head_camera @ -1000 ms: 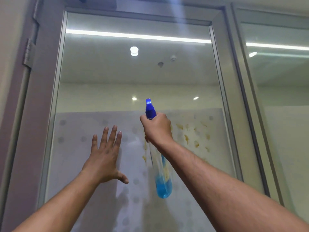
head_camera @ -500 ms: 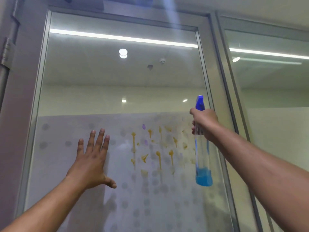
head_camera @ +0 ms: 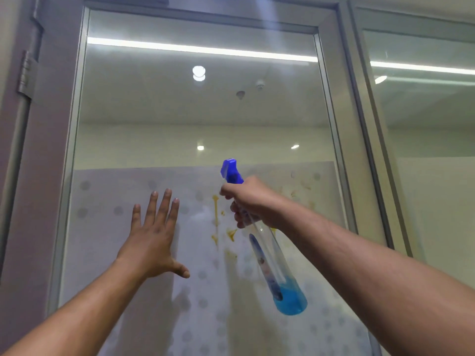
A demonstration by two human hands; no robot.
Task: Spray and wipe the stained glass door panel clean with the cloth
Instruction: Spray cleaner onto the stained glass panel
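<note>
We count one spray bottle (head_camera: 267, 242), two hands and one stained glass door panel (head_camera: 180, 111); we see no cloth. Our left hand (head_camera: 151, 240) lies flat against the frosted lower part of the panel, fingers (head_camera: 165, 209) spread and pointing up, thumb out to the right. Our right hand (head_camera: 253, 204) holds the bottle by its neck, fingers curled tight around it below the blue nozzle (head_camera: 230, 170), the arm reaching in from the lower right. The bottle tilts, nozzle up toward the glass, a little blue liquid (head_camera: 291, 300) pooled in its base. Yellow stains (head_camera: 221, 222) run down the frosted glass just beside the right hand.
</note>
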